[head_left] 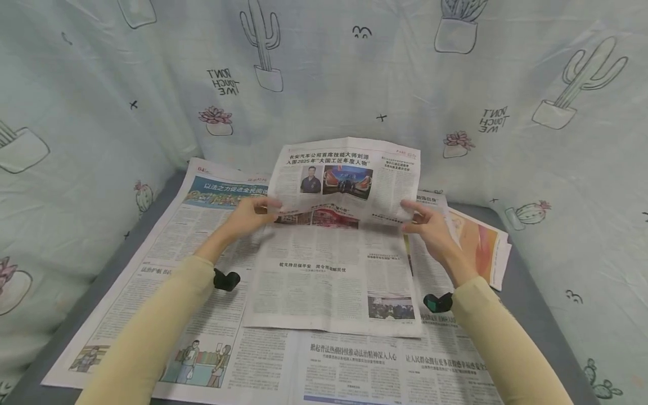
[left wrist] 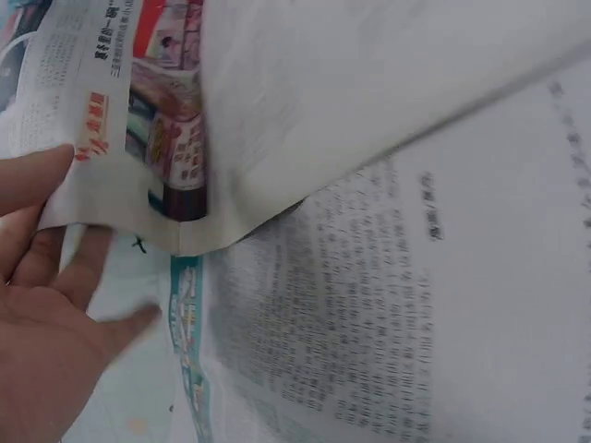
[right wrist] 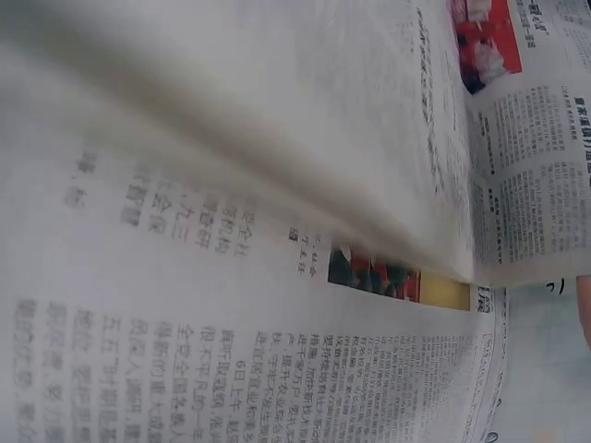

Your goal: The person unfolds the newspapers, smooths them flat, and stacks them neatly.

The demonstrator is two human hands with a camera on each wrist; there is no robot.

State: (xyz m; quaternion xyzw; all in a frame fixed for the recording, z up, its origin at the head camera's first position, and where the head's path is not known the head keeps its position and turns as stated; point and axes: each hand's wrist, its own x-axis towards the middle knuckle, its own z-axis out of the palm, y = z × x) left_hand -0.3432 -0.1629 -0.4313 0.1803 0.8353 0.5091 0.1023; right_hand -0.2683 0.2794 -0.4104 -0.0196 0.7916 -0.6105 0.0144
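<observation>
A newspaper sheet [head_left: 314, 247], creased across the middle, has its upper part raised toward the back and its lower part over other newspaper pages. My left hand [head_left: 245, 216] pinches the sheet's left edge near the crease. In the left wrist view, this hand [left wrist: 55, 341] has fingers on both sides of the paper. My right hand [head_left: 430, 225] grips the opposite edge at about the same height. Only a sliver of a right finger [right wrist: 584, 309] shows in the right wrist view, beside the paper's edge. Printed text and photos face me on the sheet.
A larger spread newspaper [head_left: 192, 304] lies beneath on a grey tabletop [head_left: 541, 315]. Orange-printed papers [head_left: 481, 247] stick out at the right. A pale curtain [head_left: 324, 73] with cactus drawings surrounds the back and sides. Each wrist carries a small black camera [head_left: 226, 280].
</observation>
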